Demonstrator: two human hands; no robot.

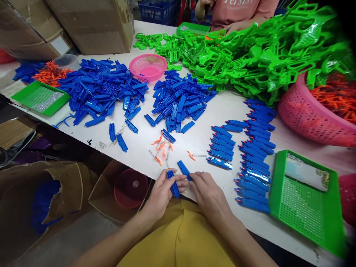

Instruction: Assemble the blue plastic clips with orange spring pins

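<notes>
At the near edge of the white table (200,137), my left hand (161,193) is closed round a ribbed blue plastic piece (173,184). Beside it, my right hand (207,193) pinches a second blue plastic piece (184,170) at its lower end. Just beyond my hands lie small orange clips (159,148) and thin metal springs (199,155). To the right run two rows of assembled blue parts (251,155) with orange tips. Loose blue pieces are heaped in two piles (178,98) further back.
A green tray (306,202) sits at the right, a pink basket of orange parts (314,115) behind it. A big heap of green plastic frames (264,52) fills the far right. A pink bowl (148,66), cardboard boxes (94,22) and another person (236,13) are beyond.
</notes>
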